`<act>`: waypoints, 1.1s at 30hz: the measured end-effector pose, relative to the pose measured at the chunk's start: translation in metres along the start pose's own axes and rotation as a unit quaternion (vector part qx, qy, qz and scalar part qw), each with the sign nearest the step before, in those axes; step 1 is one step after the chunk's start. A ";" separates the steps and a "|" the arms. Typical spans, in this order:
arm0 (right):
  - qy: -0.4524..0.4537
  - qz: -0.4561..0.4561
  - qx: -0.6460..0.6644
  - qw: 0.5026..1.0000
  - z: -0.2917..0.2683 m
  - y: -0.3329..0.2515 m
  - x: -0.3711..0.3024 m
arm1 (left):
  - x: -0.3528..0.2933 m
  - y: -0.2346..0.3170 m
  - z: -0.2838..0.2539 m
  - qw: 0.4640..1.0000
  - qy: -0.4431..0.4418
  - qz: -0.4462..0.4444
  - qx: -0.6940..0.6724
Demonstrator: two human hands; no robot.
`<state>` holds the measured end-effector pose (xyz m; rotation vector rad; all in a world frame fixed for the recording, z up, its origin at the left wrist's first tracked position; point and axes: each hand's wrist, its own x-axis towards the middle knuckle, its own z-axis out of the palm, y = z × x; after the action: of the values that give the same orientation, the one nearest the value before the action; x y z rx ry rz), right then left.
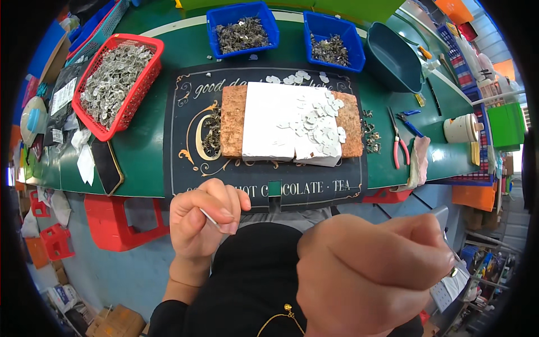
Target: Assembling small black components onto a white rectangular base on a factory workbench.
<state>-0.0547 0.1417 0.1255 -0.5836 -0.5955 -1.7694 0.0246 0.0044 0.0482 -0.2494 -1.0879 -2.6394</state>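
- The left hand hangs in front of the near edge of the bench, off its surface, with the fingers curled in and pinched on a thin white sliver.
- The right hand is close to the camera, well off the near edge, curled into a loose fist; a small metal bit shows at the fingertips, and I cannot tell how it is held.
- A dark printed mat lies along the near edge in the middle, and its front strip is bare.
- On the mat rests a cork board with a white sheet across it; small white cut pieces are scattered on the sheet's right half, too many to count.
- Bare green bench shows between the mat and the red basket, and again right of the mat.
- The red basket stands toward the far left corner, heaped with small silvery pieces.
- Two blue bins sit along the far edge: the left bin and the right bin each hold dark small parts.
- One dark teal tub tilts beside the right bin; its contents cannot be made out.
- One pair of red-handled pliers and one blue-handled tool lie near the right edge, beside a white cup.
- A dark phone lies at the near left edge.
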 end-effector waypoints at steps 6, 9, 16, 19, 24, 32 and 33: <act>0.086 -0.072 -0.229 0.967 -0.005 -0.008 -0.015 | -0.003 -0.002 -0.001 1.000 0.011 0.020 -0.015; 0.117 -0.097 -0.330 0.932 -0.013 -0.011 -0.020 | 0.001 0.001 0.003 0.988 0.087 -0.021 0.122; 0.137 -0.143 -0.902 0.384 -0.054 -0.025 -0.058 | 0.005 -0.012 -0.011 0.965 0.095 -0.054 0.240; 0.088 -0.148 -0.956 0.239 -0.066 -0.028 -0.059 | 0.009 -0.011 -0.001 0.954 0.104 -0.058 0.275; 0.095 -0.180 -0.960 0.194 -0.071 -0.031 -0.063 | 0.009 -0.011 -0.004 0.959 0.092 -0.057 0.260; 0.117 -0.179 -0.947 0.240 -0.079 -0.027 -0.068 | 0.007 -0.014 -0.009 0.955 0.081 -0.024 0.284; 0.119 -0.186 -0.946 0.236 -0.081 -0.028 -0.070 | 0.007 -0.014 -0.010 0.955 0.082 -0.025 0.284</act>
<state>-0.0706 0.1458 0.0163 -1.6453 2.4502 -2.0069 0.0128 0.0052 0.0338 0.1178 -1.7367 -2.2096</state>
